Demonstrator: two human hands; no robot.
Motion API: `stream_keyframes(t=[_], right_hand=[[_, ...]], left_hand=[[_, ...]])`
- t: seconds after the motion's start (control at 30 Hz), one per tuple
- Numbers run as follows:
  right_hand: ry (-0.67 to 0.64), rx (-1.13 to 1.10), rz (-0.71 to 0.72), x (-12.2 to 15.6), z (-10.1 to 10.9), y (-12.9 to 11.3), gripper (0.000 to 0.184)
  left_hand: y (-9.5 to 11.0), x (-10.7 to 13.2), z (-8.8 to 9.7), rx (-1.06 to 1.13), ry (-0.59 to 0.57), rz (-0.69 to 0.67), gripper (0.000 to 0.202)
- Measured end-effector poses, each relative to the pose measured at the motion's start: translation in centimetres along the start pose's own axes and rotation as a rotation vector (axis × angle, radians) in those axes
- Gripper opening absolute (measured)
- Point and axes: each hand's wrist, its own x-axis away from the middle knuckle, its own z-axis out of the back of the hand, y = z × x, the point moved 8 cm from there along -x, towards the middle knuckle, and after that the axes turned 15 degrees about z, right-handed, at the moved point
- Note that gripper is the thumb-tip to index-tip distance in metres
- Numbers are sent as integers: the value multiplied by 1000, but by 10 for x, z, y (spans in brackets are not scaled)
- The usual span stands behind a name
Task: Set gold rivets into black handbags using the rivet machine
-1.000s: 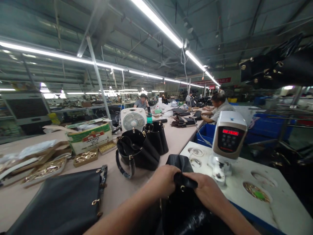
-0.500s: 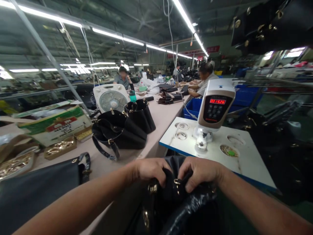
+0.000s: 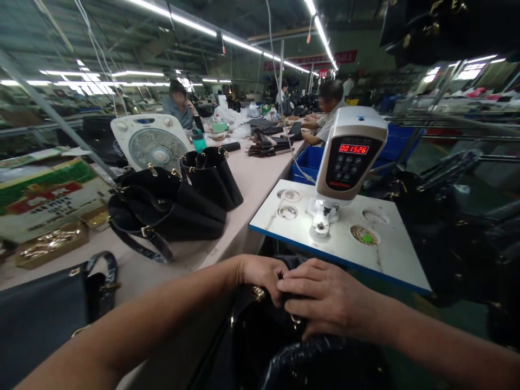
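Observation:
Low in front of me is a black handbag (image 3: 255,330) with gold-coloured fittings and a handle wrapped in clear plastic. My left hand (image 3: 264,273) is closed on its upper rim, thumb and fingers bent over the edge. Across from it, my right hand (image 3: 325,298) lies over the same rim, fingers curled and held together, their tips meeting my left hand. A gold-coloured fitting (image 3: 296,318) shows just under the right fingers. What the fingertips pinch is hidden between the hands.
A press machine (image 3: 353,151) with a red display stands on a white board (image 3: 276,216) ahead right. Left on the table are black handbags (image 3: 195,216), a fan (image 3: 152,146) and a box of metal fittings (image 3: 51,246). Co-workers (image 3: 179,105) sit farther back.
My right hand has moved left along the rim until its fingers meet my left hand. The view has turned slightly, and the handbag's handle sits lower.

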Motion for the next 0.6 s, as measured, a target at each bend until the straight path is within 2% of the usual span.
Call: stream_keyframes(t=[0.17, 0.23, 0.3, 0.4, 0.5, 0.6], right_hand=[[54, -40, -12, 3, -15, 4, 30], [68, -35, -5, 5, -19, 5, 29], [79, -40, -4, 7, -22, 6, 30], [62, -54, -17, 9, -25, 8, 31], [52, -52, -15, 12, -25, 9, 32], [70, -19, -21, 16, -21, 8, 29]], left_hand=[[-1, -1, 1, -141, -37, 92, 27], [7, 10, 8, -229, 32, 155, 26], [23, 28, 18, -344, 198, 192, 29], [58, 66, 25, -599, 582, 169, 38], [76, 102, 7, -782, 863, 125, 45], [64, 118, -16, -776, 999, 63, 38]])
